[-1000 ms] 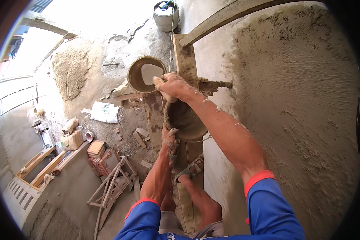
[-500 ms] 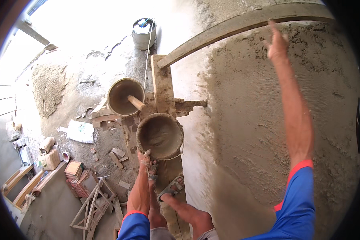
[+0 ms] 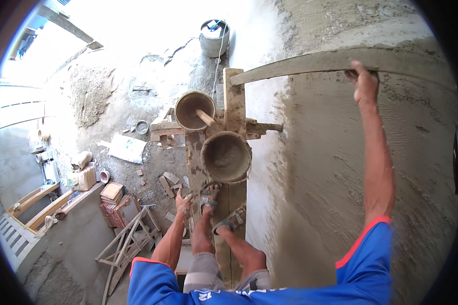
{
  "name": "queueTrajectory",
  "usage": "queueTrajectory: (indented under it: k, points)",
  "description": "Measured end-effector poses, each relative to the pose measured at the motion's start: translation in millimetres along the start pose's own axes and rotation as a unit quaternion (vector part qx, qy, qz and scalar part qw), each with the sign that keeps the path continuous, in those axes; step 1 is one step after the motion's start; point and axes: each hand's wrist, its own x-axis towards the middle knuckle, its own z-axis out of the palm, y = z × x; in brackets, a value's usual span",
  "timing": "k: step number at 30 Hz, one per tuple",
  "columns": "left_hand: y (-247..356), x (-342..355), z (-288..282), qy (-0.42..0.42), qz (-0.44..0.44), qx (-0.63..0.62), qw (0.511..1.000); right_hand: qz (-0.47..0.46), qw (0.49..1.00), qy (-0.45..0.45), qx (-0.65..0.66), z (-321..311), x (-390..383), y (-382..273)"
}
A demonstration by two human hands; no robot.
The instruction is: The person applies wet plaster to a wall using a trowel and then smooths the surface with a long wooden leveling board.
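My right hand [image 3: 364, 87] is closed round the lower edge of a long wooden straightedge [image 3: 300, 64], which lies across a wall of wet grey plaster [image 3: 331, 147]. The straightedge's left end is by an upright plank [image 3: 234, 104]. My left hand [image 3: 183, 203] hangs low beside my left foot, holding nothing, its fingers partly apart. Ahead of my feet stands a round bucket [image 3: 226, 181] with wet mortar [image 3: 225, 155] in it, apart from my left hand. Just beyond, a second bucket [image 3: 178, 112] has a wooden handle [image 3: 205, 118] sticking out.
My sandalled feet [image 3: 210, 195] stand on a narrow plank [image 3: 221, 239]. Lower down at left are a wooden frame [image 3: 124, 249], stacked tiles [image 3: 118, 206] and a white sack [image 3: 127, 148]. A drum [image 3: 215, 46] with a white cord stands at the far side.
My left hand has let go of the mortar bucket's rim and dropped away from it. My right hand has closed on the straightedge, which appears lower against the wall. The view has shifted.
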Motion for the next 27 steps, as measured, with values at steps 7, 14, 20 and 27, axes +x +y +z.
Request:
queueTrajectory:
  k: [7,14,20,27]
  points:
    - [92.7,-123.0,123.5,-0.227,-0.033,-0.114,0.967,-0.069,0.977,0.123,-0.159,-69.7,-209.0,-71.6]
    - [196.4,-274.4,301.6,-0.446,-0.189,-0.374,0.791,-0.071,0.951,0.297,0.057,-193.6,-410.9,-180.5]
    - [111.0,-371.7,331.4,-0.352,-0.297,-0.429,0.777,-0.002,0.912,0.406,0.067,-283.2,-595.0,-209.6]
    - [20.5,-405.0,313.9,-0.309,-0.254,-0.300,0.866,0.075,0.786,0.532,0.306,-354.3,-738.3,-176.2]
